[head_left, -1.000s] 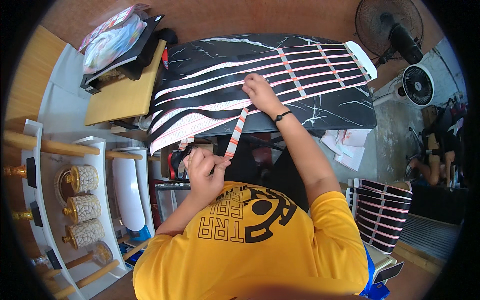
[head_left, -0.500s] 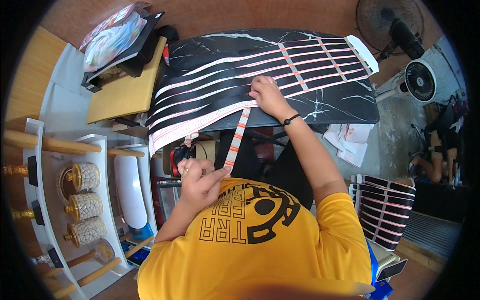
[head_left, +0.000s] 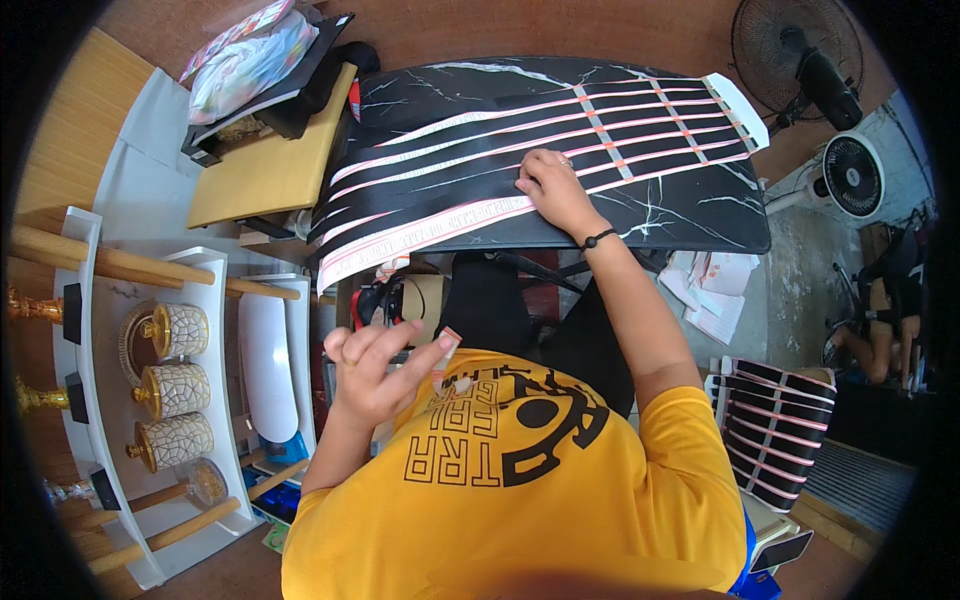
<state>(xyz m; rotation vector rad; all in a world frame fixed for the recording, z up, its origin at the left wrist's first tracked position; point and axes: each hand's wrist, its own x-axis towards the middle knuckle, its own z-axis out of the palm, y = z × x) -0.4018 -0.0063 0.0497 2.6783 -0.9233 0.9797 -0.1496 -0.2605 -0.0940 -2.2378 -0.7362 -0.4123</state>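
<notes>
A black marble-look table (head_left: 690,215) carries a sheet of long pink-and-white paper strips (head_left: 620,130) that runs across it. My right hand (head_left: 555,190) lies on the strips near the table's front edge, fingers bent, pressing them down. A black band circles that wrist. Close to my chest, my left hand (head_left: 375,370) is raised and pinches a short pink-and-white strip piece (head_left: 447,346) between thumb and fingers. The sheet's left end (head_left: 345,262) droops over the table edge.
A stack of more striped sheets (head_left: 770,430) sits at my right. Two fans (head_left: 800,50) stand at the upper right. At the left, a white shelf (head_left: 95,360) holds gold-and-white jars. A wooden board (head_left: 265,170) and a bag lie at the upper left. Another person sits at the far right.
My left hand has drawn back from below the table edge to my chest; the long hanging strip it held no longer shows. My right hand has shifted right on the sheet.
</notes>
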